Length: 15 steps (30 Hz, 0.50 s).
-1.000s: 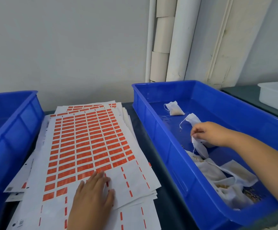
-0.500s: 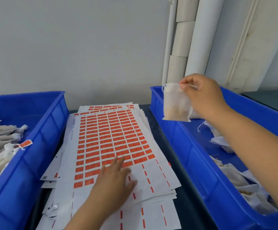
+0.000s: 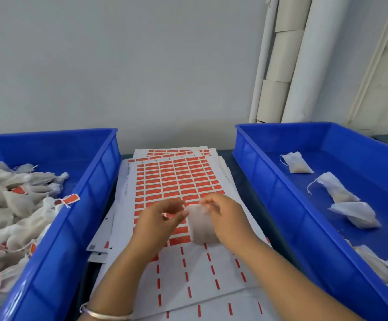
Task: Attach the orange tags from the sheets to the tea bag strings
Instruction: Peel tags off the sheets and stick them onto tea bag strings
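head view — both hands, left (image 3: pixel 158 222) and right (image 3: pixel 223 216), pinch one tea bag (image 3: pixel 200 224) over the tag sheets (image 3: pixel 176 179).

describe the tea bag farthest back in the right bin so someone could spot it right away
Start at the blue plastic bin on the right. Near its far end lies a small white tea bag, alone on the blue floor. Unlike the crumpled bags nearer the person, it lies flat, farthest back.

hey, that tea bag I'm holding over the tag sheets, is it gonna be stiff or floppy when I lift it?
Likely floppy: the tea bag hangs limp from the right hand. Probably light, since a fingertip pinch carries it. Loose bags in the right bin lie crumpled, so expect it to sag and fold.
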Tool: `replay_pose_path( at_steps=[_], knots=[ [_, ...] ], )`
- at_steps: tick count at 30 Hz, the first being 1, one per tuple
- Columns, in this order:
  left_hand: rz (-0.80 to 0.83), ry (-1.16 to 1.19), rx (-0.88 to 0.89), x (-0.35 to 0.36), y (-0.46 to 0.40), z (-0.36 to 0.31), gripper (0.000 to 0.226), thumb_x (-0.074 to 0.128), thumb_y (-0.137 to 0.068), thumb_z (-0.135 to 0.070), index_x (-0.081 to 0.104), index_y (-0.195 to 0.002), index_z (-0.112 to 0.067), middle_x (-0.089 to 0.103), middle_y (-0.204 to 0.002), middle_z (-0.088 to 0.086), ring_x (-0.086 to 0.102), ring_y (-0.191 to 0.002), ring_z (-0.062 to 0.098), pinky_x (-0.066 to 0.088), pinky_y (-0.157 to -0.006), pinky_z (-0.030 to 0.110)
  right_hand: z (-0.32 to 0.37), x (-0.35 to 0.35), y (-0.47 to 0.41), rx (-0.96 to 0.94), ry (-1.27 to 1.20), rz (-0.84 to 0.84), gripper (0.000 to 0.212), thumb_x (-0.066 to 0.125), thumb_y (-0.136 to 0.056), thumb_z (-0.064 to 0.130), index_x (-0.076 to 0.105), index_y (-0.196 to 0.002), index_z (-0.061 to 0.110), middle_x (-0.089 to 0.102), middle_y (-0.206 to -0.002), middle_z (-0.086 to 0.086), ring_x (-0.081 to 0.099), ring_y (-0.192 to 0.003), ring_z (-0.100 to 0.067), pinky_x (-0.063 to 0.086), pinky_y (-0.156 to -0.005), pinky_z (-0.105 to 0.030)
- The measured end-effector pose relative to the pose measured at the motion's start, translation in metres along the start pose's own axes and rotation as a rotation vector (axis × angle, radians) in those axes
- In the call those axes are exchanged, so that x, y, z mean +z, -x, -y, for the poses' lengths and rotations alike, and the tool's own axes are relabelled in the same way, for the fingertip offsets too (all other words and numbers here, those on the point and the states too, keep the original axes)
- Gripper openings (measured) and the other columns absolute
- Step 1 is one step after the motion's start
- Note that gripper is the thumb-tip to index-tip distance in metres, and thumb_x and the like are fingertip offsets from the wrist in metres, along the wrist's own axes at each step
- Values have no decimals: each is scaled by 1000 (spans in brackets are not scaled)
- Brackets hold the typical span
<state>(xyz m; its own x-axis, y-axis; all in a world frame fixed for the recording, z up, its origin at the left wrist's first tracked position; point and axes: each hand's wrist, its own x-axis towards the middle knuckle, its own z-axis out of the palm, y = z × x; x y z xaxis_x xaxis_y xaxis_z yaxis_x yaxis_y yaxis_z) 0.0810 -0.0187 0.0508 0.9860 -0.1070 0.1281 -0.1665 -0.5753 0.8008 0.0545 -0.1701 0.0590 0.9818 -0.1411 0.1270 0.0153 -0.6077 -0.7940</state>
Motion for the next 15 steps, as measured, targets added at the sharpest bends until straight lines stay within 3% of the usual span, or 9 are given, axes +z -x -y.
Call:
replay_pose_path(
  at_steps=[2, 4, 7, 9, 13, 15],
  knots=[
    [-36, 15, -10, 5, 2, 6, 13, 66, -83, -32, 60, -83, -44, 58, -82, -25, 56, -72, 0, 36, -47, 2, -8, 4, -1, 6, -17, -8, 11, 45, -99, 30, 53, -99, 37, 49, -108, 17, 45, -99, -5, 38, -78, -16],
    [-37, 6, 19, 8, 1, 10, 22, 66, -84, -28, 57, -75, -46, 55, -80, -26, 56, -74, 3, 38, -51, 3, -12, 8, -4, 11, -51, -30, 12, 44, -99, 31, 53, -100, 38, 47, -108, 20, 43, -99, -4, 39, -81, -18],
    [-4, -11, 74, 6, -1, 13, 24, 66, -84, -28, 56, -74, -47, 52, -82, -30, 56, -76, 2, 40, -58, 5, -15, 15, -5, -11, -131, -68, 13, 46, -98, 30, 54, -101, 39, 47, -108, 25, 46, -98, -1, 40, -85, -17],
    [-2, 26, 69, 5, 2, 15, 24, 67, -83, -31, 54, -77, -50, 53, -83, -32, 56, -76, -1, 41, -54, 4, -16, 21, -3, -53, -143, -89, 13, 48, -97, 29, 54, -96, 41, 47, -104, 33, 48, -93, 3, 37, -80, -7],
    [24, 194, 41, 6, 8, 18, 33, 67, -83, -35, 49, -101, -56, 52, -93, -38, 59, -84, -4, 42, -51, 2, -17, 27, -1, -122, -169, -116, 16, 52, -95, 27, 55, -90, 42, 49, -100, 36, 51, -94, 8, 36, -66, 0],
    [40, 186, 77, 7, 9, 17, 27, 67, -82, -36, 52, -93, -56, 55, -85, -42, 57, -85, -11, 43, -54, 2, -17, 27, 1, -159, -178, -114, 19, 52, -94, 25, 57, -89, 42, 52, -102, 35, 52, -96, 9, 38, -65, 1]
  ],
)
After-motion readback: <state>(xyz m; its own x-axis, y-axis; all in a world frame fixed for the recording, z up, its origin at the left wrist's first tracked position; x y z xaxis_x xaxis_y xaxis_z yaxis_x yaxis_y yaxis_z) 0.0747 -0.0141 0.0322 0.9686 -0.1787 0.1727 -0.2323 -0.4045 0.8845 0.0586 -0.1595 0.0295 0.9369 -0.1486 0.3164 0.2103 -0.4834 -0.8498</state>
